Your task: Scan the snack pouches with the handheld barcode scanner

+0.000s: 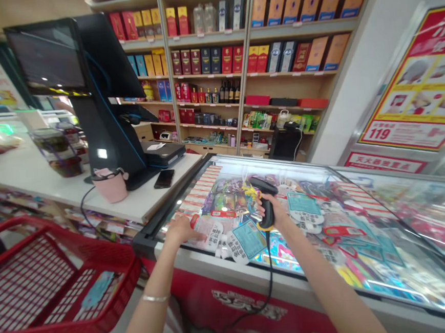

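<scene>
My right hand (272, 210) is wrapped round the grip of a black and yellow barcode scanner (264, 186), held above the packets. A black cord (270, 265) hangs from its handle. My left hand (183, 230) rests with fingers stretched out at the near left edge of the glass-topped freezer, touching a white printed packet (212, 233). Beside its fingers is a small red piece I cannot make out. Between my hands lies a packet with a blue-green label (250, 238). More such packets (305, 207) and a heap of colourful snack bags (224, 194) spread over the glass.
A red shopping basket (61, 266) stands at left. The white counter (144, 203) bears a black till screen (50, 57), a pink cup (110, 185) and a phone (164, 178). Shelves of boxed bottles (206, 60) line the back. A red notice (412, 85) hangs at right.
</scene>
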Available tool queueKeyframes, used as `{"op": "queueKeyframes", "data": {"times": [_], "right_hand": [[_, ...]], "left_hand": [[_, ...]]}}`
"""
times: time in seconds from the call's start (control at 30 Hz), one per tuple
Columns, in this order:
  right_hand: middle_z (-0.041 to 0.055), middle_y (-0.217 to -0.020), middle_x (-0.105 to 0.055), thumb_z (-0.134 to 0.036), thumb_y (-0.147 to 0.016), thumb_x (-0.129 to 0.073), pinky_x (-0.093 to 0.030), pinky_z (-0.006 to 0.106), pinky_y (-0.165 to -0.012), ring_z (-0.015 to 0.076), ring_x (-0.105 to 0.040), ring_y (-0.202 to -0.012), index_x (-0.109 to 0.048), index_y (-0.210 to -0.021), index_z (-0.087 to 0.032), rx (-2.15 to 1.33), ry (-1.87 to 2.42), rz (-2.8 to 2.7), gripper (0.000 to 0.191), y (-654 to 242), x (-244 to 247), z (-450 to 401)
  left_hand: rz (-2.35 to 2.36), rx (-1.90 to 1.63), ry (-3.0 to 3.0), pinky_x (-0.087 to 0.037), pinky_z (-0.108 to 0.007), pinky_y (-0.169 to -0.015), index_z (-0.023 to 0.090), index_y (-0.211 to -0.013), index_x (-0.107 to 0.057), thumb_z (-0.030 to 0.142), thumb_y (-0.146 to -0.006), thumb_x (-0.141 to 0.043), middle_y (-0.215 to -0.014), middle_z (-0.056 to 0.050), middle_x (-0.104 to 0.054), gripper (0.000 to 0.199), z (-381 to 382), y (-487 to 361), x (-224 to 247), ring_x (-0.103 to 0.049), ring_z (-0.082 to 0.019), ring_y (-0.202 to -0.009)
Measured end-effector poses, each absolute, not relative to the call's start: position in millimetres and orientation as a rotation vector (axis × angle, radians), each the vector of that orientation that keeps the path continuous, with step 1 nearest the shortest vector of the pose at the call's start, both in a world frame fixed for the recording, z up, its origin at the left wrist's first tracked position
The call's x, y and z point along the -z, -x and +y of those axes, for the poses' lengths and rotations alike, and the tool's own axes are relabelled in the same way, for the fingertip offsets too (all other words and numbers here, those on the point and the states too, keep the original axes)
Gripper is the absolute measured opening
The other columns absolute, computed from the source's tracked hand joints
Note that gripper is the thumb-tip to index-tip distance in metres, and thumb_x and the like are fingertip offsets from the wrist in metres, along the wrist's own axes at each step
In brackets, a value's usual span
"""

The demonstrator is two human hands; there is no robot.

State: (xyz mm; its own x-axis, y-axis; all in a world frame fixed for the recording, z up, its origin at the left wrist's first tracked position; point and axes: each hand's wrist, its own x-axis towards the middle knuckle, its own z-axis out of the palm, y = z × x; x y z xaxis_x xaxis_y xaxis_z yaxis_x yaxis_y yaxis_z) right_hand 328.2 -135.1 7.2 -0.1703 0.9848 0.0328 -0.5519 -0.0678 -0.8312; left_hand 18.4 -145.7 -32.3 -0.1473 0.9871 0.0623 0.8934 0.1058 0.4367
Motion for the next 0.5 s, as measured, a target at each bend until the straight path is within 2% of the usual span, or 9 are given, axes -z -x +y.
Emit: {"op": "queueKeyframes", "data": {"times": [0.1, 0.2, 0.33, 0.4, 0.5], "right_hand": [[-0.0064, -0.056, -0.05, -0.031, -0.065, -0.072, -0.035, 0.016, -0.032, 0.0052, -0.039, -0.037, -0.05, -0.07, -0.019, -1.611, 0.662, -0.884, 0.025, -319.7, 4.9, -131.3], [-0.0059, -0.056, -0.051, -0.031, -0.067, -0.072, -0.034, 0.016, -0.032, 0.005, -0.039, -0.037, -0.053, -0.071, -0.018, -1.655, 0.659, -0.899, 0.024, -320.7, 14.6, -136.8], [-0.0054, -0.055, -0.052, -0.032, -0.067, -0.072, -0.034, 0.017, -0.031, 0.0055, -0.039, -0.036, -0.054, -0.071, -0.018, -1.648, 0.673, -0.885, 0.024, -324.9, 15.6, -144.7], [-0.0052, -0.055, -0.052, -0.032, -0.067, -0.073, -0.034, 0.017, -0.031, 0.0056, -0.04, -0.036, -0.056, -0.074, -0.017, -1.636, 0.657, -0.884, 0.024, -325.1, 13.5, -146.3], [-0.0051, -0.056, -0.053, -0.031, -0.067, -0.073, -0.034, 0.017, -0.031, 0.0057, -0.04, -0.036, -0.056, -0.076, -0.017, -1.63, 0.63, -0.887, 0.024, -322.6, 12.8, -147.2]], "left_hand": [[2.053, -0.458, -1.813, -0.049, -0.032, -0.064, 0.02, -0.08, -0.056, 0.044, -0.04, -0.08, -0.089, -0.012, -0.069, 0.052, -139.2, -14.7, 22.6, -0.067, -0.029, -0.082], [1.888, -0.723, -1.757, -0.044, -0.024, -0.052, 0.021, -0.089, -0.054, 0.033, -0.047, -0.079, -0.086, -0.005, -0.069, 0.05, -119.6, -19.2, 3.4, -0.064, -0.019, -0.063], [1.665, -1.247, -1.784, -0.041, -0.021, -0.054, 0.024, -0.101, -0.052, 0.026, -0.056, -0.074, -0.066, 0.006, -0.064, 0.051, -83.6, -53.5, -16.0, -0.058, -0.013, -0.058], [1.495, -1.458, -1.714, -0.04, -0.02, -0.054, 0.022, -0.103, -0.052, 0.029, -0.059, -0.073, -0.059, 0.008, -0.059, 0.049, -71.6, -77.2, -15.4, -0.055, -0.011, -0.054], [1.263, -1.71, -1.554, -0.039, -0.019, -0.052, 0.02, -0.104, -0.05, 0.035, -0.063, -0.071, -0.06, 0.008, -0.057, 0.048, -67.2, -103.5, -5.5, -0.052, -0.009, -0.051]]}}
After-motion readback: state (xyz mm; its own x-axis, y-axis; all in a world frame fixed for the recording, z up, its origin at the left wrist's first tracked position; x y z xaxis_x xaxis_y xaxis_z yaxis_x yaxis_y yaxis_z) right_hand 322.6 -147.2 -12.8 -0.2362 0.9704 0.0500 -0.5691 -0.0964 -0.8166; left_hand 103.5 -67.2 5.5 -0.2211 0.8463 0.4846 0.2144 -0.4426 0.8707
